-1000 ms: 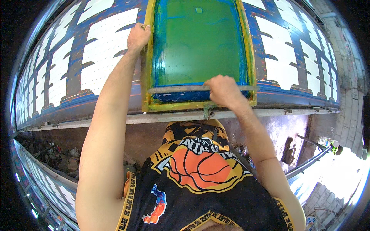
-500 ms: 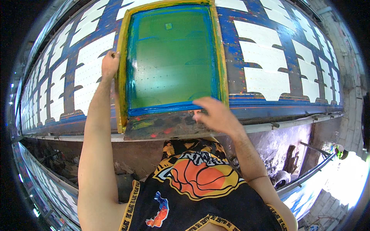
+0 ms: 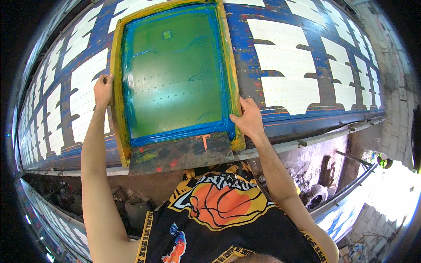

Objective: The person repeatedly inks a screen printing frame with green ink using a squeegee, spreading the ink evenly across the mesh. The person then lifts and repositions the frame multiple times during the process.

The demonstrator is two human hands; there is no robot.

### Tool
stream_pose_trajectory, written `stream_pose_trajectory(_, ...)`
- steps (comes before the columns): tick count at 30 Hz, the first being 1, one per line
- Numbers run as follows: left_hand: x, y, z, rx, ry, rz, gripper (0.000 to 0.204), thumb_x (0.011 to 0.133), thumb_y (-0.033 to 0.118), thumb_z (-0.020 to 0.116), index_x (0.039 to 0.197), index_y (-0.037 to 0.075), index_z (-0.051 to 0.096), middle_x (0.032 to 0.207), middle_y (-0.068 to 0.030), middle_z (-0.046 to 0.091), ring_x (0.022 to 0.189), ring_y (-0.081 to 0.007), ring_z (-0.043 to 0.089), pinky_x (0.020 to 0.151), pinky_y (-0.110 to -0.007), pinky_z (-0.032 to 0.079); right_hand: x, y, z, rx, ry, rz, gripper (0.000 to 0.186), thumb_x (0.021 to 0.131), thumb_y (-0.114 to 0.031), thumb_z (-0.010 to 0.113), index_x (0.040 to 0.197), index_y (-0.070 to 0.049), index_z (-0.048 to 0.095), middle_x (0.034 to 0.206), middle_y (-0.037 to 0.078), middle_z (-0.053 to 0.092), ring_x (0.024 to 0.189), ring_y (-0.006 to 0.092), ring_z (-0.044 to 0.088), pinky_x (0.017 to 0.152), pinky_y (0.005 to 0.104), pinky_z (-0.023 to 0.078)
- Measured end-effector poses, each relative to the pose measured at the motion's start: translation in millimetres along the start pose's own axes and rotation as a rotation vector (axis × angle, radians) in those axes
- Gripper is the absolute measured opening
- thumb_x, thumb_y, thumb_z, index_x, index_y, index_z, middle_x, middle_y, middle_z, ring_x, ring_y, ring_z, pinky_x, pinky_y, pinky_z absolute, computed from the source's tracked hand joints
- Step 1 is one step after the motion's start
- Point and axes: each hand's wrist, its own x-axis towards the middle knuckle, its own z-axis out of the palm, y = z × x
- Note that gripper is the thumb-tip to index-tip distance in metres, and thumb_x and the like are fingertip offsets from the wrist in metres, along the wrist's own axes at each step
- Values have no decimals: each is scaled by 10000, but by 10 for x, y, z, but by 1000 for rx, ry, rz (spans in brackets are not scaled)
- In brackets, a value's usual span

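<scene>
A screen-printing frame (image 3: pixel 231 74) with yellow, paint-smeared wooden bars lies in front of me on the long table. Its mesh is green, with blue along the inner border. My left hand (image 3: pixel 103 90) is closed round the left bar, about halfway up. My right hand (image 3: pixel 249 117) grips the right bar near its lower corner, the thumb resting on top. Some of the fingers are hidden behind the bars. A dark, paint-stained panel (image 3: pixel 184 153) spans the frame's near end, with red, yellow and orange marks.
White cut sheets (image 3: pixel 287 65) lie in rows on the blue, paint-spotted table (image 3: pixel 241 41), on both sides of the frame. A metal rail (image 3: pixel 280 147) with short pegs runs along the near edge. Another table with white sheets (image 3: pixel 346 223) stands behind at the lower right.
My right hand has moved from the frame's near end to its right bar and closed on it. The left hand keeps its hold. The whole view has shifted and tilted slightly.
</scene>
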Motion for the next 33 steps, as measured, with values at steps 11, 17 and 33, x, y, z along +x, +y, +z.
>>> stream_pose_trajectory(11,211,-475,99,-143,-52,33,516,1038,451,694,1255,-16,726,1207,-196,769,1128,-295,725,1021,-408,535,-59,-335,-416,-34,-16,-57,675,741,-233,844,1323,44,643,1189,191,617,1102,401,675,927,466,595)
stream_pose_trajectory(17,269,104,-56,-48,-83,37,525,1022,471,723,1268,7,738,1206,-167,770,1121,-259,714,1005,-383,531,38,20,-795,-62,64,-113,633,732,-296,848,1239,35,664,1107,207,634,1060,416,681,933,489,593)
stream_pose_trajectory(33,-814,3741,1472,-93,6,47,704,963,666,684,1312,56,733,1274,-182,756,1193,-336,708,1054,-423,522,488,3250,-3102,-194,91,-181,509,749,-201,867,1215,-42,736,1014,149,666,919,322,671,843,433,564)
